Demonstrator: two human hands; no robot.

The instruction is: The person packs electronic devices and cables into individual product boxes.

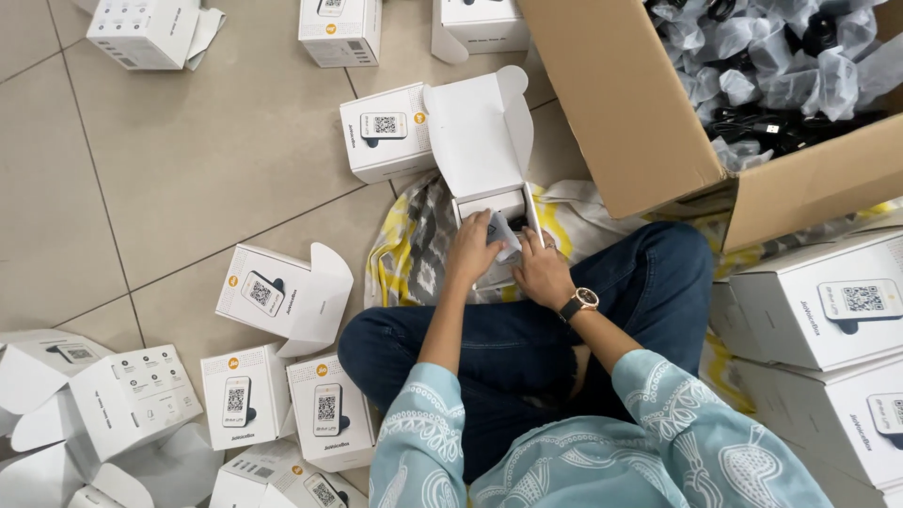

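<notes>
1. Nearest the camera, the person sits cross-legged on the tiled floor (pixel 188 179) in a pale blue patterned top and dark jeans, a wristwatch (pixel 584 301) on the right wrist.
2. Just beyond the knees, both hands meet over an open white box (pixel 489 202) that stands on a yellow-and-grey patterned cloth (pixel 414 249), its lid flap raised away from the person.
3. The left hand (pixel 470 246) pinches a small item in clear plastic wrap (pixel 503 230) between thumb and curled fingers, right at the box mouth; the right hand (pixel 541 268) rests beside it with fingers bent and close together, touching the box's near edge (whether it grips anything I cannot tell).
4. As I judge it, the step in hand is fitting the wrapped item into the box. The next move calls for seating it flat in the cavity while the other hand steadies the carton, then folding the flap down.
5. Around them lie many similar white boxes (pixel 282 296), some shut and some open, and a stack at the right.
6. Farthest off, a large brown cardboard carton (pixel 630 113) holds more plastic-wrapped pieces and dark cables.
</notes>
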